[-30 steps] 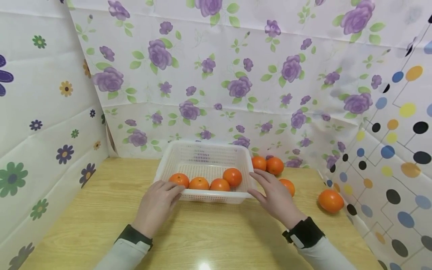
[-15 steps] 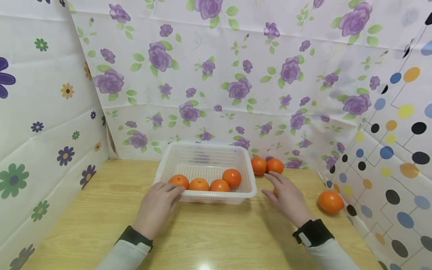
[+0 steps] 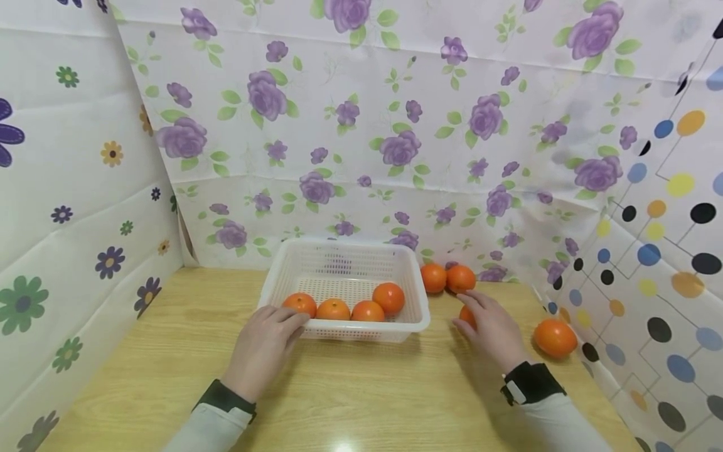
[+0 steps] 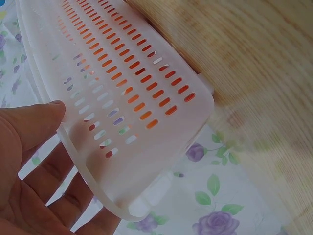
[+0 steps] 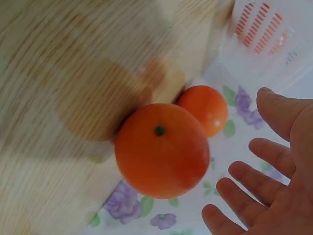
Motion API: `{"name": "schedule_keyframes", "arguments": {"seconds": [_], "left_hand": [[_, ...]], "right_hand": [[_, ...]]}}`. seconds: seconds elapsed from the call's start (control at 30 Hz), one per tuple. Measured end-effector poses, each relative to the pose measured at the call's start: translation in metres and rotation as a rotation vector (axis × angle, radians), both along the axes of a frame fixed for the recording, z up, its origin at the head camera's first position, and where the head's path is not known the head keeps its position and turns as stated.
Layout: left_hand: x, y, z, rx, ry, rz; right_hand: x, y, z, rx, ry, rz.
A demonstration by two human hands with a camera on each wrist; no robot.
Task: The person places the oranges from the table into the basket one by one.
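A white perforated plastic basket [image 3: 339,325] stands on the table, with several oranges [image 3: 368,310] along its front side. My left hand [image 3: 265,348] grips its front left corner; in the left wrist view the thumb lies on one side of the basket rim [image 4: 73,152] and the fingers on the other. To the right of the basket, my right hand [image 3: 494,329] is at a loose orange [image 3: 467,317], partly covering it in the head view. In the right wrist view, the fingers are spread beside an orange [image 5: 161,152] with a green stem spot, with a visible gap between.
Two oranges [image 3: 433,277] sit side by side at the back, right of the basket. Another orange [image 3: 555,338] lies at the far right near the dotted cloth [image 3: 649,301]. Flowered cloth [image 3: 361,125] hangs behind the wooden table [image 3: 350,389].
My right hand has let go of the basket's right side and moved right to the loose orange. The left hand has stayed on the basket corner.
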State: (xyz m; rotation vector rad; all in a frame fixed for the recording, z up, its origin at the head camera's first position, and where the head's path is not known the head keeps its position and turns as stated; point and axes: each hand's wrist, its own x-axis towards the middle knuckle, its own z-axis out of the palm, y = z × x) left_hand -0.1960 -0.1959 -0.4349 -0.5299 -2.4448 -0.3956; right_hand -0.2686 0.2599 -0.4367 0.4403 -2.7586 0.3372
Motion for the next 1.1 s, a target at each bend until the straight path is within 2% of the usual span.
{"name": "schedule_keyframes", "arguments": {"seconds": [0.3, 0.67, 1.1], "left_hand": [[0.0, -0.001, -0.001, 0.002, -0.001, -0.002], [-0.001, -0.001, -0.002, 0.0, -0.005, 0.004], [0.0, 0.0, 0.0, 0.001, -0.006, 0.001]], "right_hand": [[-0.011, 0.011, -0.013, 0.0, -0.002, 0.001], [-0.013, 0.013, -0.012, 0.015, -0.006, 0.008], [-0.021, 0.019, -0.022, 0.032, -0.037, -0.007]]}}
